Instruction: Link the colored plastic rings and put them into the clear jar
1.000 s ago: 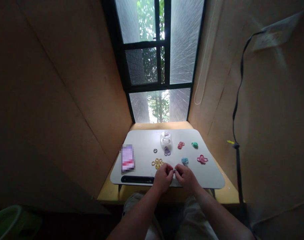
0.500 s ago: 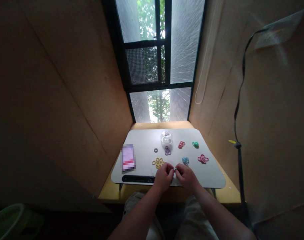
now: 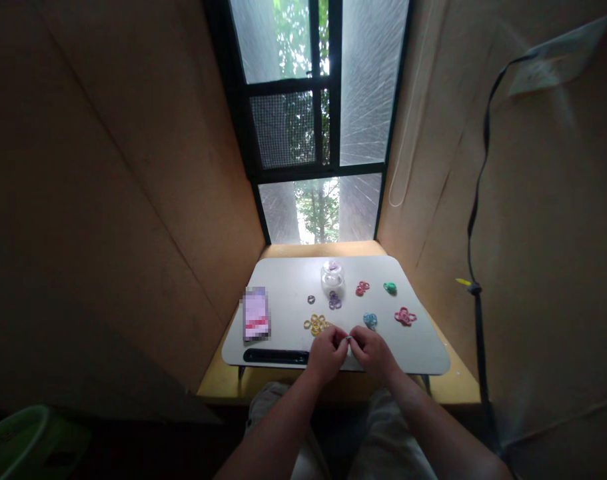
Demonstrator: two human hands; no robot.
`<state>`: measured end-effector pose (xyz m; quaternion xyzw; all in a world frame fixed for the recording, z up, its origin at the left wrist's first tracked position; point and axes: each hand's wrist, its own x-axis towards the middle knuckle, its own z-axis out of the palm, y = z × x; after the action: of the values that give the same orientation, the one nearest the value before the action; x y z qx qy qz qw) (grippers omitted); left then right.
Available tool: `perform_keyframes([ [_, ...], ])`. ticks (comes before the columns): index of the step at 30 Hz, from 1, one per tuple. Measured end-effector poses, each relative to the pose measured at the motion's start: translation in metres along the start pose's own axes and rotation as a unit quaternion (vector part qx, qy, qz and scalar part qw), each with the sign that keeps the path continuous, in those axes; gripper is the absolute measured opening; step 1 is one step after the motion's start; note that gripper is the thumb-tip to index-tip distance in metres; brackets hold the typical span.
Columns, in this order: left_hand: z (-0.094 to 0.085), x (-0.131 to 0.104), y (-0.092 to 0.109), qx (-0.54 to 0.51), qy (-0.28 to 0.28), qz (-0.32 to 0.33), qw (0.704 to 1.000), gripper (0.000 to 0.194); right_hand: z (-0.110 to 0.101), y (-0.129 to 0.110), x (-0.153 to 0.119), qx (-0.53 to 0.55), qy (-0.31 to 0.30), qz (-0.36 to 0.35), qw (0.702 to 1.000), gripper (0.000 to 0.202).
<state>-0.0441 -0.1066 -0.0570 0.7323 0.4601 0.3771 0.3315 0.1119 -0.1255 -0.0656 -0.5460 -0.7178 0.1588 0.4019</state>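
Note:
Over the front of the white folding table (image 3: 283, 273), my left hand (image 3: 329, 350) and my right hand (image 3: 372, 352) meet, fingertips nearly touching. Both are closed in a pinch on a tiny pale thing between them, too small to name. Just beyond my left hand lies a cluster of yellow rings (image 3: 316, 325), like small hair ties. A light blue bunch (image 3: 370, 321) is just past my right hand. Farther back are purple rings (image 3: 335, 301), one dark grey ring (image 3: 311, 299), red rings (image 3: 362, 288), a green bunch (image 3: 390, 288) and a pink bunch (image 3: 406, 316).
A clear jar (image 3: 332, 277) stands behind the purple rings. At the left lies a phone (image 3: 256, 315) with a blurred screen, and a black slot (image 3: 276, 356) runs along the front edge. A window (image 3: 318, 207) rises behind, with walls close on both sides.
My hands stay together in nearly the same place, with only a slight shift of the fingertips around the small thing. The ring groups have not moved.

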Motion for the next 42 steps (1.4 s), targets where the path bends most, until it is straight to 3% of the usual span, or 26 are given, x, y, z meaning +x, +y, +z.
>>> perform_keyframes([
  [42, -0.0013, -0.0014, 0.0044, -0.005, 0.004, -0.007, 1.000, 0.012, -0.0043, -0.0072, -0.0005, 0.005, -0.009, 0.008, 1.000, 0.015],
])
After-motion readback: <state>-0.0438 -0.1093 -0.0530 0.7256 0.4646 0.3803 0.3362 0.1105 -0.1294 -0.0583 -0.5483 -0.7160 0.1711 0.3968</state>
